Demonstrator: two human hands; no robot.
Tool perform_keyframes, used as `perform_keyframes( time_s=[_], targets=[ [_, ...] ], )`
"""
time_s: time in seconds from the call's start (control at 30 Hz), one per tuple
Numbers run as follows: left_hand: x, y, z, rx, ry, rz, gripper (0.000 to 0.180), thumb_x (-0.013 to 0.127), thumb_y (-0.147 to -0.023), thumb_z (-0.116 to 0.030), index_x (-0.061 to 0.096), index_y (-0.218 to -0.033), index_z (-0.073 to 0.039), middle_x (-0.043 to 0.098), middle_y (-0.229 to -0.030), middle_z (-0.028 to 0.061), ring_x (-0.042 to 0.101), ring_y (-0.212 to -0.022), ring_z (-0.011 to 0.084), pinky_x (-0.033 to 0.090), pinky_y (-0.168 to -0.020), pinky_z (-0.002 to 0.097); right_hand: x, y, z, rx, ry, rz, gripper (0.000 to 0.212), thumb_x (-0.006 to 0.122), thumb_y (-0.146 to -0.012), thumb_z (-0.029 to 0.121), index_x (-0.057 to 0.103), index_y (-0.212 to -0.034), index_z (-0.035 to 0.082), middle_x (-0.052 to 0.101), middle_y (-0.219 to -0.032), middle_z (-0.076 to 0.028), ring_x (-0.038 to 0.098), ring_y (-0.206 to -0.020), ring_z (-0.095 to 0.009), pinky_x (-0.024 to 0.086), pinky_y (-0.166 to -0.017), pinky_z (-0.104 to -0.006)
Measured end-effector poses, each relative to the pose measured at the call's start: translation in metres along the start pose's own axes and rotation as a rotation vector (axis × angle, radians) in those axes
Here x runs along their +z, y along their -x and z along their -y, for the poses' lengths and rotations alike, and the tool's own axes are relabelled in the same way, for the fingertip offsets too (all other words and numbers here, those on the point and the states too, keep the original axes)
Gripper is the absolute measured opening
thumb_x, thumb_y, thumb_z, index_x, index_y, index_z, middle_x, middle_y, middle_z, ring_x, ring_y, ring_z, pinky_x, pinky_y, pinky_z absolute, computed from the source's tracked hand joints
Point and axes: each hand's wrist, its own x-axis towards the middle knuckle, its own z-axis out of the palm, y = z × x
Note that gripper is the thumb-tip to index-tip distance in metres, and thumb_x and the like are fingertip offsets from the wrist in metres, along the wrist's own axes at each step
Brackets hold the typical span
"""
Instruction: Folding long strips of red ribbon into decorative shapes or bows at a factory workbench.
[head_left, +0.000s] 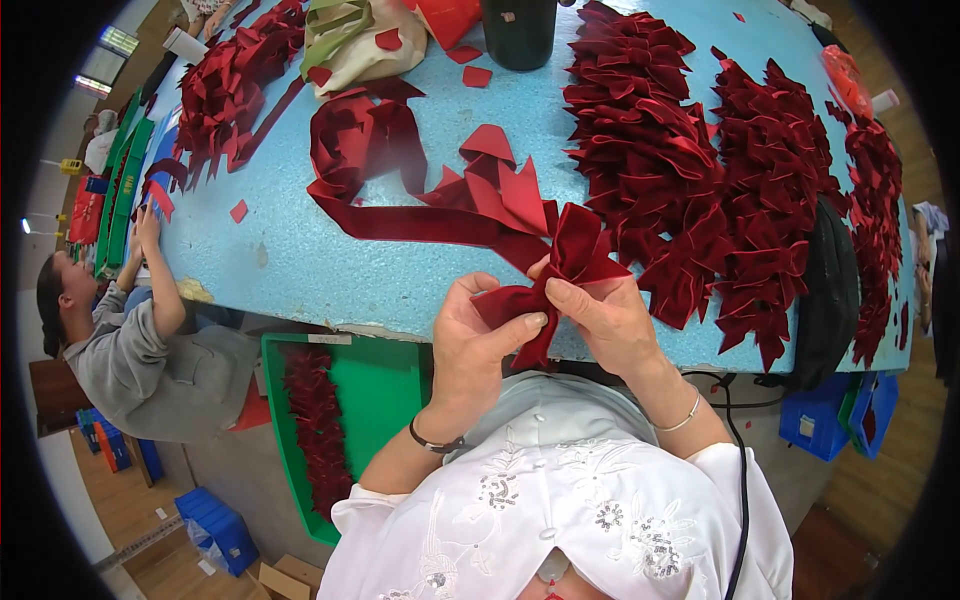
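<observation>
Between my hands, at the near edge of the table, is a dark red velvet bow (580, 245). My left hand (470, 340) pinches its lower left loop between thumb and fingers. With thumb pressed near the knot, my right hand (605, 310) grips the bow's right side; the fingers behind it are partly hidden. A long red velvet ribbon (420, 224) runs from the bow leftward and curls back over the table. Several cut red ribbon pieces (500, 185) lie just beyond my hands.
Rows of finished red bows (640, 130) cover the right side of the blue table (270, 285). A black cup (520, 35) and a cream cloth bag (375, 45) stand at the back. Below the edge is a green bin (385, 400) with bows. A co-worker (150, 350) sits left.
</observation>
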Motion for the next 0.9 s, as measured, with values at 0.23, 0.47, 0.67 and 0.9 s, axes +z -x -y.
perform_keyframes(
  time_s=[0.23, 0.47, 0.67, 0.9],
  targets=[
    [0.01, -0.006, 0.001, -0.022, 0.117, -0.026, 0.043, 0.068, -0.075, 0.006, 0.043, -0.109, 0.001, 0.062, -0.102, 0.0125, 0.062, -0.088, 0.0156, 0.051, -0.08, 0.0288, -0.002, 0.0, -0.005, -0.079, 0.096, -0.037, 0.02, 0.064, -0.088, 0.013, 0.063, -0.104, 0.0, 0.065, -0.097, -0.005, 0.059, -0.086, -0.011, 0.048, -0.075, -0.0264],
    [0.01, -0.009, 0.003, -0.136, 0.302, -0.01, 0.031, 0.063, -0.079, 0.007, 0.047, -0.104, 0.0, 0.061, -0.104, 0.0116, 0.059, -0.092, 0.0148, 0.047, -0.083, 0.0295, -0.011, 0.001, -0.007, -0.152, 0.308, -0.026, 0.017, 0.065, -0.088, 0.013, 0.063, -0.1, 0.0, 0.066, -0.092, -0.003, 0.059, -0.084, -0.01, 0.048, -0.075, -0.0246],
    [-0.008, -0.004, -0.003, 0.082, 0.42, 0.139, 0.026, 0.061, -0.082, 0.005, 0.049, -0.103, -0.001, 0.061, -0.102, 0.0111, 0.056, -0.084, 0.0117, 0.044, -0.073, 0.0241, -0.019, 0.006, -0.002, -0.139, 0.286, -0.084, 0.016, 0.066, -0.088, 0.015, 0.064, -0.094, 0.001, 0.063, -0.085, -0.001, 0.055, -0.076, -0.007, 0.046, -0.069, -0.0238],
    [0.001, 0.011, -0.012, 0.393, -0.147, -0.088, 0.014, 0.063, -0.085, -0.002, 0.055, -0.097, 0.0, 0.063, -0.092, 0.008, 0.054, -0.077, 0.0084, 0.042, -0.068, 0.0205, -0.012, 0.008, 0.001, -0.109, 0.163, -0.127, 0.015, 0.065, -0.088, 0.015, 0.065, -0.094, 0.002, 0.063, -0.082, -0.001, 0.055, -0.072, -0.008, 0.045, -0.066, -0.0243]
  ],
)
